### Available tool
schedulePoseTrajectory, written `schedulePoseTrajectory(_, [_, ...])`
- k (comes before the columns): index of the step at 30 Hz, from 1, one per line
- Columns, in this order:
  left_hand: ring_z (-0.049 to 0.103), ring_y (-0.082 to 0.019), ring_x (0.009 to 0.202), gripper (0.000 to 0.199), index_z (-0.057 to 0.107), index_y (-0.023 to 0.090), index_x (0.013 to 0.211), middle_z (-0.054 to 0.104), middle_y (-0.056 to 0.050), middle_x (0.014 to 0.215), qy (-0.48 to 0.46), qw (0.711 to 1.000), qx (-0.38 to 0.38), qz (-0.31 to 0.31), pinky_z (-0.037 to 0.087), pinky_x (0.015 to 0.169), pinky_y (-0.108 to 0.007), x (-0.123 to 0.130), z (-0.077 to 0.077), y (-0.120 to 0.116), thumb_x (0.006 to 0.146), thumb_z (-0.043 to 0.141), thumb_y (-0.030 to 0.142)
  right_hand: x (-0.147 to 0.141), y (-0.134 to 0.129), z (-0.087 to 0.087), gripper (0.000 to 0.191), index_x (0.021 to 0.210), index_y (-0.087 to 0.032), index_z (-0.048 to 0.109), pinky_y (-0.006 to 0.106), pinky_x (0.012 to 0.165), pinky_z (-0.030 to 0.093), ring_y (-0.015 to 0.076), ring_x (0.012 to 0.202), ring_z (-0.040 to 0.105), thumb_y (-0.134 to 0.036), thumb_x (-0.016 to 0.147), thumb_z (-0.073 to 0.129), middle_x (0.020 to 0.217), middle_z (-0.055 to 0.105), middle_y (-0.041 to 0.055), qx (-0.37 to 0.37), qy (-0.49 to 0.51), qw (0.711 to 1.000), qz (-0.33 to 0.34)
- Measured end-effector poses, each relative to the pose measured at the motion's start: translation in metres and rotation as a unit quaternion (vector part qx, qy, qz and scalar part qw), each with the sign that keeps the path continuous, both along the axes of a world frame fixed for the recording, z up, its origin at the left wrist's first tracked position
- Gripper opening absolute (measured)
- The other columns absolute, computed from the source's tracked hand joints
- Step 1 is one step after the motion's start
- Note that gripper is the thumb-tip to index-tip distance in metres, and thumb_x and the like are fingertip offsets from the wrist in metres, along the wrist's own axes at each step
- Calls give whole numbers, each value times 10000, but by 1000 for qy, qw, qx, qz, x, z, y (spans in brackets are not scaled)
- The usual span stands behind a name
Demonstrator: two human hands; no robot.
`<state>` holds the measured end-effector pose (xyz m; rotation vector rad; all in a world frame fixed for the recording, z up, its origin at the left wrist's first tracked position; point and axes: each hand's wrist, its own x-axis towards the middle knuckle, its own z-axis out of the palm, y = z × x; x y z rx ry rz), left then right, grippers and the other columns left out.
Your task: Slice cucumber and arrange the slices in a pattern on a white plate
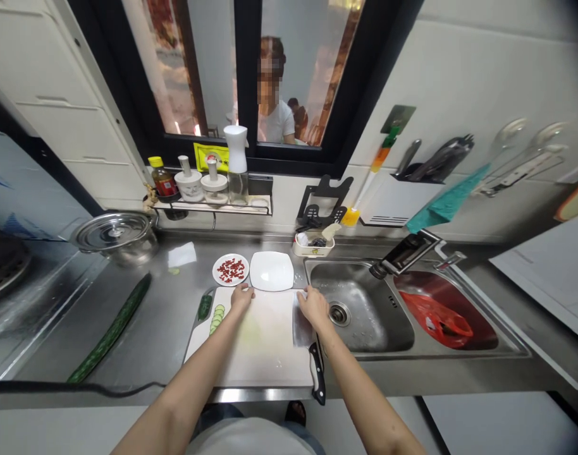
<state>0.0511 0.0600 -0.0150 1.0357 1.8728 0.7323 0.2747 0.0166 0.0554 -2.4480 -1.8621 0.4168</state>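
Observation:
A white cutting board (260, 363) lies on the counter before me. My left hand (242, 299) is at its far edge, fingers curled over the edge. My right hand (314, 307) is at the far right corner, its fingers bent round the edge. Below that hand a kitchen knife (301, 327) with a broad blade and black handle lies along the board's right side. Cucumber slices (217, 318) overlap in a row at the left, beside a short cucumber piece (204, 307). Just beyond the board stand an empty white plate (271, 272) and a plate of chopped red pieces (231, 270).
A whole cucumber (113, 325) lies on the left counter, near a lidded pot (121, 237). To the right is a double sink (360, 338) with a black faucet (403, 253) and a red bag (443, 322). A seasoning shelf (217, 207) hangs below the window, with a person (274, 120) beyond.

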Motion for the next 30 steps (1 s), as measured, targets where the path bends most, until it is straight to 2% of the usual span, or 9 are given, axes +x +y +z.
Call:
schedulePoseTrajectory(3, [601, -150, 579, 336, 637, 138, 1020, 687, -20, 647, -10, 1000, -5, -7, 406, 559, -227, 1, 1, 7, 714, 556, 252, -6, 30, -9, 370, 1106, -152, 628, 304, 834, 388, 262, 1084, 537, -387, 894, 436, 1152, 619, 155, -21, -22, 1000, 4])
schedulePoseTrajectory(6, [590, -144, 559, 213, 660, 156, 868, 669, -6, 596, -15, 1000, -6, -18, 393, 551, -223, 3, 3, 12, 712, 547, 247, -11, 46, -17, 392, 1087, -161, 651, 362, 878, 377, 295, 1132, 489, -422, 885, 437, 1195, 587, 163, -40, -28, 999, -8])
schedulePoseTrajectory(13, [521, -129, 473, 43, 594, 182, 671, 625, 21, 519, -7, 999, -15, -33, 355, 520, -227, 6, 1, 21, 687, 560, 203, -19, 59, -28, 413, 1088, -147, 657, 410, 924, 331, 310, 1166, 442, -435, 875, 450, 1225, 553, 171, -49, 1, 998, -40])
schedulePoseTrajectory(18, [501, -128, 466, 45, 556, 187, 634, 594, 31, 490, 2, 999, -10, -36, 334, 502, -226, 8, 3, 22, 668, 557, 158, -22, 61, -32, 408, 1100, -143, 647, 423, 944, 304, 309, 1184, 426, -425, 871, 462, 1243, 537, 178, -54, 15, 997, -58])
schedulePoseTrajectory(24, [525, -128, 523, 55, 551, 184, 624, 599, 22, 509, 3, 999, 13, -38, 347, 537, -217, 8, 17, 17, 666, 532, 154, -21, 57, -27, 380, 1069, -165, 649, 423, 943, 305, 288, 1168, 438, -422, 870, 452, 1252, 530, 146, -49, 39, 995, -74])
schedulePoseTrajectory(28, [524, -119, 515, 100, 569, 176, 648, 625, 7, 551, -16, 998, 31, -44, 365, 548, -211, 4, 34, 7, 712, 506, 219, -16, 51, -22, 382, 1014, -189, 659, 406, 918, 334, 277, 1128, 469, -456, 859, 434, 1211, 559, 107, -38, 58, 994, -88])
schedulePoseTrajectory(30, [531, -118, 524, 133, 572, 172, 635, 630, 0, 558, -36, 997, 53, -50, 377, 555, -208, 1, 44, 1, 721, 497, 241, -14, 47, -19, 377, 981, -192, 661, 385, 904, 349, 273, 1107, 482, -466, 840, 444, 1180, 578, 94, -9, 88, 991, -100])
